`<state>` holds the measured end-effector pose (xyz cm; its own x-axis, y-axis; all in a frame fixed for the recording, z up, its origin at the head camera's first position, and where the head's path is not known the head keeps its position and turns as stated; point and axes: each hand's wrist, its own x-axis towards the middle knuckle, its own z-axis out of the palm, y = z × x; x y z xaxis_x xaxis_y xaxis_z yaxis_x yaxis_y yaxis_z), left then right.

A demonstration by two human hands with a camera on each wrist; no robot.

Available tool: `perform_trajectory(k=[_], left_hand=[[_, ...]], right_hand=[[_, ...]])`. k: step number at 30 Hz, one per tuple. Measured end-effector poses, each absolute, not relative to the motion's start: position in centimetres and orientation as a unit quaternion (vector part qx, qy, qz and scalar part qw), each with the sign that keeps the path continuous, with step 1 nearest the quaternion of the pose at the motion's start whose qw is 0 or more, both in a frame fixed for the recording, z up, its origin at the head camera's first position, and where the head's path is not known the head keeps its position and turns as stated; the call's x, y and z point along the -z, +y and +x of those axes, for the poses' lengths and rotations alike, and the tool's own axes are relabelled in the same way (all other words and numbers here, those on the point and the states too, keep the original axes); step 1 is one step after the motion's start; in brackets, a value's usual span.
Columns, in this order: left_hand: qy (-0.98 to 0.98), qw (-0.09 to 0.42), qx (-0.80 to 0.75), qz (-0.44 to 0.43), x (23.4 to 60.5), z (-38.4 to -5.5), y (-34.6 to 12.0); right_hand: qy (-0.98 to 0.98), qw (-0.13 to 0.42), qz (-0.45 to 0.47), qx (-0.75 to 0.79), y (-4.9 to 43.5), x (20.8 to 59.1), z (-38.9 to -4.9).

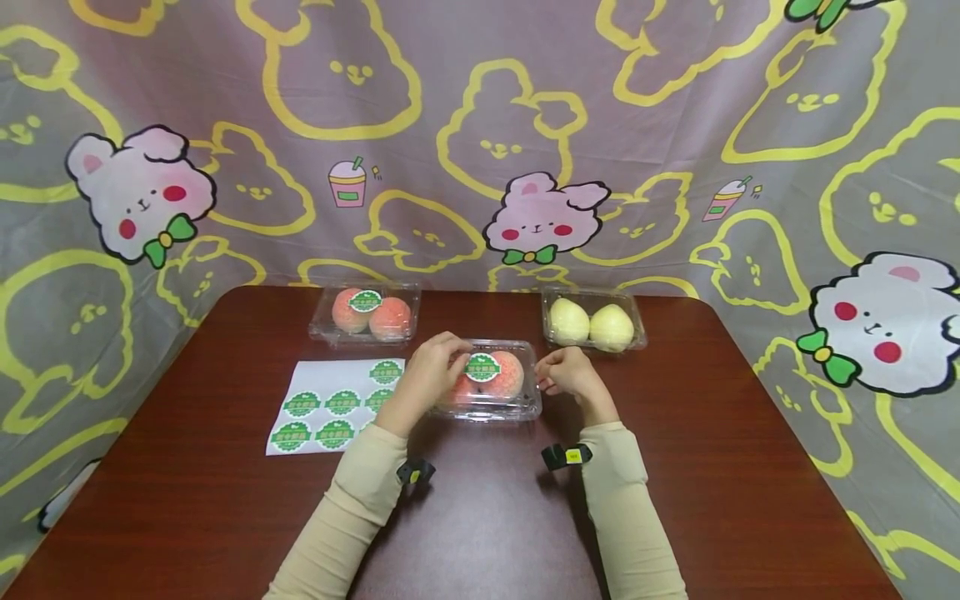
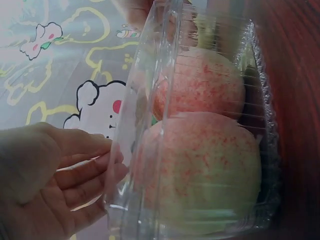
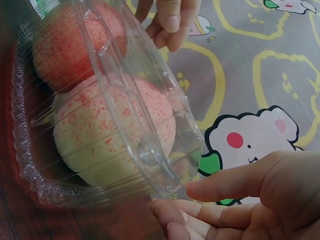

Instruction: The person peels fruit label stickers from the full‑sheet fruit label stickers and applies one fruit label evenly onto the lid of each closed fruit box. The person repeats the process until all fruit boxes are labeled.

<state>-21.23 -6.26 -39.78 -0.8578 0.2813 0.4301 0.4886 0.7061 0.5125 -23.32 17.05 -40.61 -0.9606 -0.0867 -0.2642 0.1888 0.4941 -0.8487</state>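
1. Closest to the wrist cameras: clear box of peaches, on the table between left hand and right hand.
2. Fingers bent at its ends; pinching or just touching, impossible to tell.
3. Beside it, sticker sheet, partly hidden by left sleeve.

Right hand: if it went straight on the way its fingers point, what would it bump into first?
Probably the right end of the nearest clear box: the right hand's fingertips are right at it, though I can't tell whether they already touch.
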Motion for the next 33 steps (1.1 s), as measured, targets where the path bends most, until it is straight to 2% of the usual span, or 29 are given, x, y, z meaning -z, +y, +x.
perform_trajectory(k=[14, 18, 24, 33], left_hand=[[-0.903, 0.169, 0.135, -0.372, 40.5, -19.4, -4.9], [-0.911, 0.161, 0.110, -0.364, 41.0, -19.1, -4.8], [-0.928, 0.116, 0.097, -0.341, 41.1, -18.8, -4.6], [-0.937, 0.082, 0.111, -0.321, 41.0, -19.1, -5.2]], right_hand=[[0.847, 0.140, 0.029, 0.512, 17.1, 40.6, -23.3], [0.847, 0.131, 0.028, 0.515, 17.1, 40.8, -23.3], [0.842, 0.123, 0.007, 0.526, 17.4, 41.0, -23.3], [0.847, 0.132, 0.035, 0.513, 16.9, 40.6, -23.4]])
